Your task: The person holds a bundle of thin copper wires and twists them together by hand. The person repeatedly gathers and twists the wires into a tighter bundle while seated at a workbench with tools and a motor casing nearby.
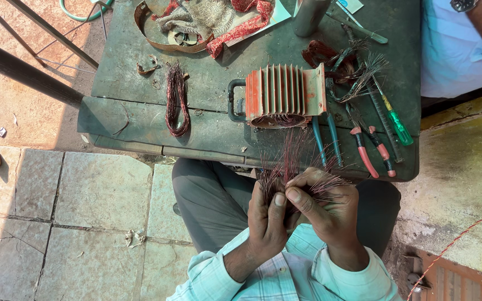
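Both my hands hold one bundle of thin reddish copper wire strands (285, 167) over my lap. My left hand (267, 223) grips the bundle from below, thumb up against it. My right hand (326, 206) is closed over the strands from the right, fingers pinching them. The loose wire ends fan out upward and to the right. Just beyond the hands, a red finned motor housing (283, 95) lies on its side on the dark green table (129, 117), with wire showing at its opening.
A loop of coiled copper wire (177, 100) lies left on the table. Blue-handled pliers (326, 136), red-handled pliers (366, 147) and a green screwdriver (396, 122) lie at right. Cloth and a belt (196, 22) sit at the back. Another person's sleeve (458, 50) is at top right.
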